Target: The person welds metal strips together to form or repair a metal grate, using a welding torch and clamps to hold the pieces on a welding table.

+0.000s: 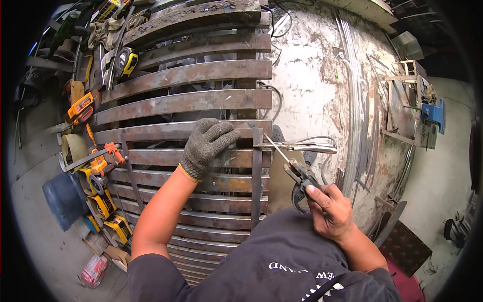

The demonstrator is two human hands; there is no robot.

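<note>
My left hand [207, 147] wears a grey knit glove with a yellow cuff. Its fingers curl over a long steel bar [151, 135] lying across the slatted metal bench; the thumb is hidden. In my bare right hand [329, 209] is a black welding electrode holder [301, 178], gripped by its handle. A thin welding rod [277, 150] sticks out of its jaws up and left, the tip near the bar's right end. Locking pliers [307, 146] are clamped there. Two flat steel strips, a right one [257, 181] and a left one [133, 176], run toward me.
Metal slats [191, 108] with gaps make up the bench top. At left are an orange-handled clamp [111, 153], yellow-and-black power tools, a tape measure [127, 61] and a blue bucket [64, 200]. Long metal lengths [354, 100] lie on the floor at right, near a metal stand [406, 103].
</note>
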